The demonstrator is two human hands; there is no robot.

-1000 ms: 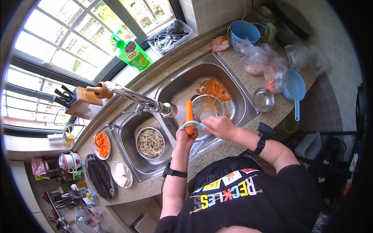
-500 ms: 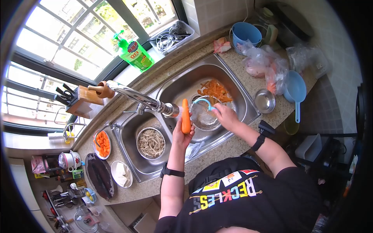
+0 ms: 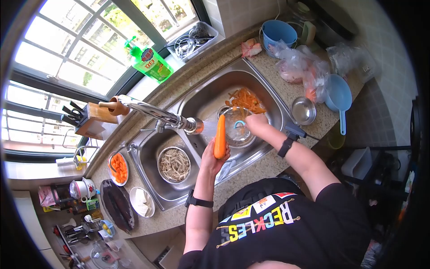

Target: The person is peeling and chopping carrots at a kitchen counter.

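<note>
The tap (image 3: 165, 117) juts across the sink (image 3: 204, 101), its head just beside the carrot (image 3: 219, 141). Orange peelings (image 3: 245, 99) lie behind a steel bowl (image 3: 233, 134). The left hand (image 3: 211, 160) grips the carrot upright by its lower end, above the sink. The right hand (image 3: 256, 123) reaches over the bowl, fingers curled round a blue peeler (image 3: 239, 123), which the hand mostly hides.

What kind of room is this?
Probably a home kitchen: a steel double sink with a tap, a knife block by the window, and a left hand holding a carrot over the sink while the right hand holds a peeler.
</note>
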